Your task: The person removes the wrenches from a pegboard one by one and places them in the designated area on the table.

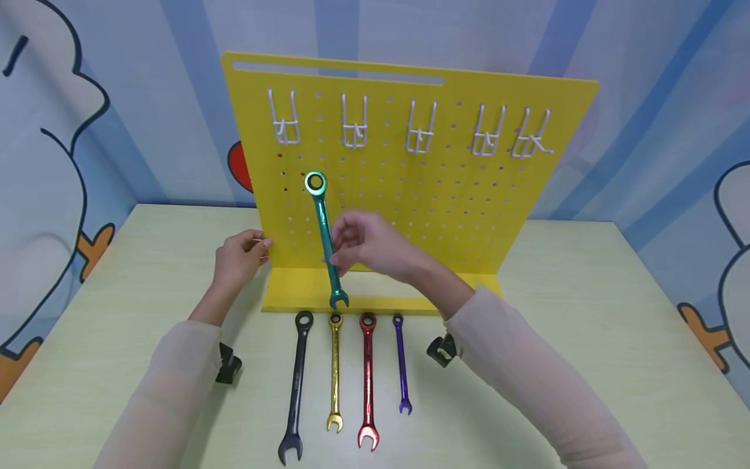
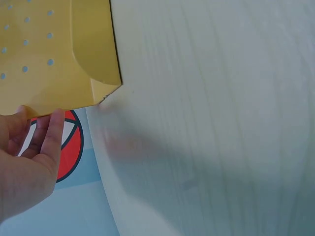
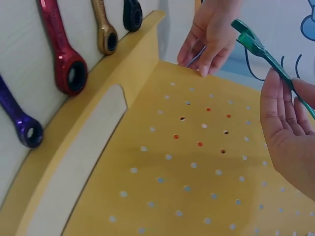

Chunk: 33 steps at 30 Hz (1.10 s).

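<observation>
A yellow pegboard (image 1: 445, 208) stands upright on its base on the pale table (image 1: 586, 326). My right hand (image 1: 366, 251) pinches the shaft of a teal wrench (image 1: 325, 234) and holds it nearly upright in front of the board, ring end up. In the right wrist view the teal wrench (image 3: 261, 51) runs past my right hand (image 3: 288, 137). My left hand (image 1: 240, 255) is at the board's left edge, its curled fingers pinching a thin metal wire (image 3: 195, 55). The left wrist view shows my left hand (image 2: 24, 167) at the pegboard (image 2: 44, 54) corner.
Several white double hooks (image 1: 420, 130) run along the board's top row. Before the base, side by side, lie a black wrench (image 1: 297, 384), gold wrench (image 1: 334, 371), red wrench (image 1: 367, 378) and small purple wrench (image 1: 401, 361). Cartoon-printed walls enclose the table.
</observation>
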Each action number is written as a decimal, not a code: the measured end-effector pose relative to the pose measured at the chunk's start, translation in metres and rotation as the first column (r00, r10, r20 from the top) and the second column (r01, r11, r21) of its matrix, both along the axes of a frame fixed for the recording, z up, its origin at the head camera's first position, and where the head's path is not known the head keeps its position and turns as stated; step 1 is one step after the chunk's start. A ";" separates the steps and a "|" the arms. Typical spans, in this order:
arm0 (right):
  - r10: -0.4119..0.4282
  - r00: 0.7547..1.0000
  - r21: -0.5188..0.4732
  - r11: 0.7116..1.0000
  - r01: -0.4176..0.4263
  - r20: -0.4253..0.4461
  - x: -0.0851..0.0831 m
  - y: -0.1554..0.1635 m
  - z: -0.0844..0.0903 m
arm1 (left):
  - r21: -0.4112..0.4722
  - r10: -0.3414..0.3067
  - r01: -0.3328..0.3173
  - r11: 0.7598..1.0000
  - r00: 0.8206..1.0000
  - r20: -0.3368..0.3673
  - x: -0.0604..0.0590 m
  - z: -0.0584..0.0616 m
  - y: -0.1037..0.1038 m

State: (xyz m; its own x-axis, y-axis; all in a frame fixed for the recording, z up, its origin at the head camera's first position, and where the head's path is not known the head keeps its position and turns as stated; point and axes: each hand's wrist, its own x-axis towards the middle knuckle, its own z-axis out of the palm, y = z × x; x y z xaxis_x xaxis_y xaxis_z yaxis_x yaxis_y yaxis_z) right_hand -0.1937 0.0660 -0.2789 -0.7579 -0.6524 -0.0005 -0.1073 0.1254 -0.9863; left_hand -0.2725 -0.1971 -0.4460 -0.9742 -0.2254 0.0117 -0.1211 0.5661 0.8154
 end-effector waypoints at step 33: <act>-0.109 0.969 0.272 0.961 0.046 0.222 0.006 0.056 -0.065 | 0.003 -0.008 0.008 1.000 1.000 -0.006 -0.001 -0.003 -0.001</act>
